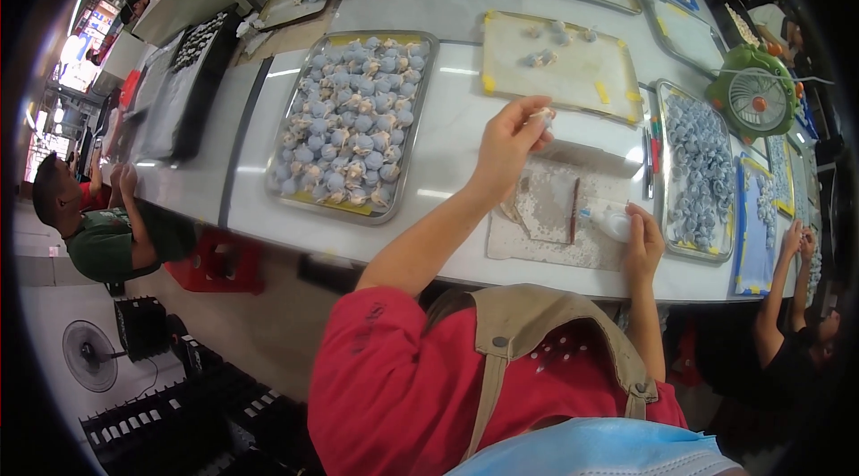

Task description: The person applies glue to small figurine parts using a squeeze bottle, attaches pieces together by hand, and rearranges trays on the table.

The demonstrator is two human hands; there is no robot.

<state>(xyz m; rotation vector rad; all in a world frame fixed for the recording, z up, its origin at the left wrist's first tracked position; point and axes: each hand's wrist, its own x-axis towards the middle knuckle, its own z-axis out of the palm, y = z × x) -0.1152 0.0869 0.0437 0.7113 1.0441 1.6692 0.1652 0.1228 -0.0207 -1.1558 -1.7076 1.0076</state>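
My left hand [512,147] is raised over the near edge of a white-lined tray [501,69], thumb and fingers pinching a small pale figurine piece [546,119]. Lower and to the right, my right hand [642,245] is closed around a white squeeze bottle [614,225], whose narrow tip points left. Beneath the bottle lies a stained grey work board [537,242], with a thin brown stick-like tool [574,211] on it. Several small blue-grey and cream pieces [541,57] rest in the white-lined tray.
At left, a metal tray [428,87] is filled with blue-grey and cream figurine pieces. Another metal tray [660,131] at right holds blue-grey parts. Pens [654,152] lie beside it. A green fan [756,93] stands beyond. People work at both sides; one wears a green shirt [112,243].
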